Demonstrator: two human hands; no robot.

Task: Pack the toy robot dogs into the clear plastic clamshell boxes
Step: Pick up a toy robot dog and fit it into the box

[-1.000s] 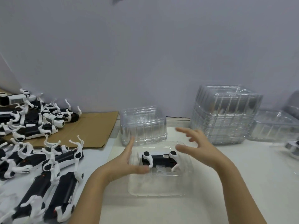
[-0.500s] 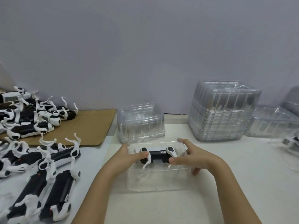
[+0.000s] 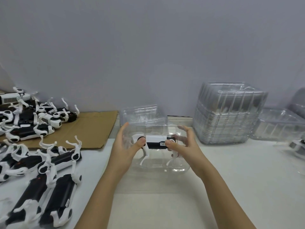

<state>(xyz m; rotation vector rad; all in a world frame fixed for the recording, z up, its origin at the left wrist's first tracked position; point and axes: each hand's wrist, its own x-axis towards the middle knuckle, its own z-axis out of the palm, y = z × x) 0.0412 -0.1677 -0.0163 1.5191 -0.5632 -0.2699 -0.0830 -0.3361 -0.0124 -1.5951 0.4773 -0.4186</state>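
L hand (image 3: 124, 147) & R hand (image 3: 185, 147) grip clear box (image 3: 158, 167) mid-frame; R fingers (image 3: 184, 129) blurred behind plastic; toy dog (image 3: 155, 142) inside.

No writing can be read anywhere in view. The toy robot dog (image 3: 156, 142) inside the clear clamshell box (image 3: 158, 164) has a small white sticker (image 3: 162, 143) with dark print on its black side. The marks are too small and blurred to make out. A loose toy dog (image 3: 57, 192) at the lower left has what looks like a similar pale tag (image 3: 67, 202), and that is just as illegible.
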